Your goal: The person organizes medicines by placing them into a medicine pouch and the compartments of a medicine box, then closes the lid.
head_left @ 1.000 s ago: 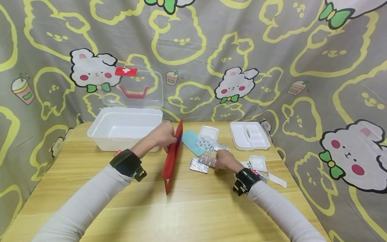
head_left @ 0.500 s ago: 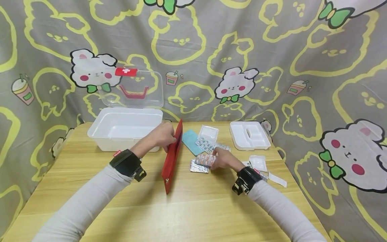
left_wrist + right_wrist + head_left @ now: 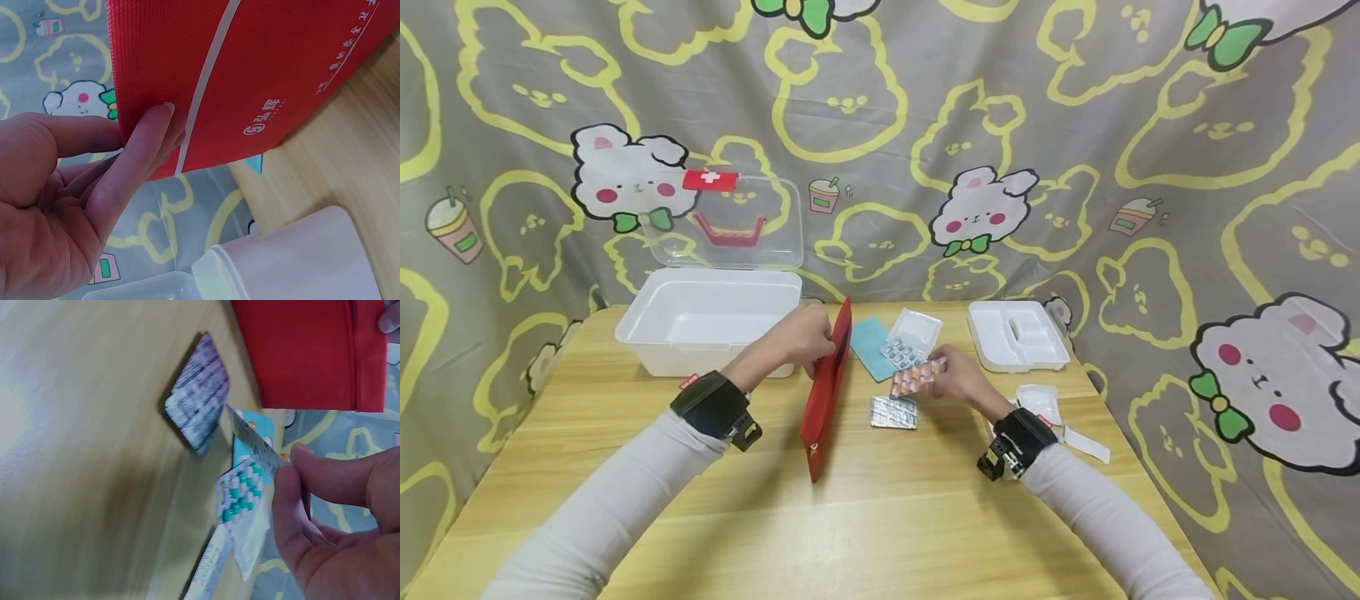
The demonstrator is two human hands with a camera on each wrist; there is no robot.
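Note:
My left hand (image 3: 806, 335) grips the top edge of a red fabric pouch (image 3: 827, 400), which stands upright on the table; in the left wrist view the fingers lie on the pouch's printed side (image 3: 250, 75). A blister pack of orange capsules (image 3: 914, 379) is pinched between thumb and fingers of my right hand (image 3: 958, 379). It is tilted above the table, seen nearly edge-on in the right wrist view (image 3: 256, 442). Just below it lies a silver blister pack (image 3: 894, 412). Behind are a green-and-white capsule pack (image 3: 904, 352), a blue packet (image 3: 872, 346) and a white square packet (image 3: 917, 327).
An open white box (image 3: 685, 358) with a raised clear lid (image 3: 775, 221) stands at the back left. At the back right sits a white compartment tray (image 3: 1018, 336). A white packet (image 3: 1037, 402) and a white strip (image 3: 1086, 444) lie near my right wrist.
My right hand has raised the orange capsule pack off the silver one and tilted it, moving slightly up and back. My left hand and the red pouch have stayed in place.

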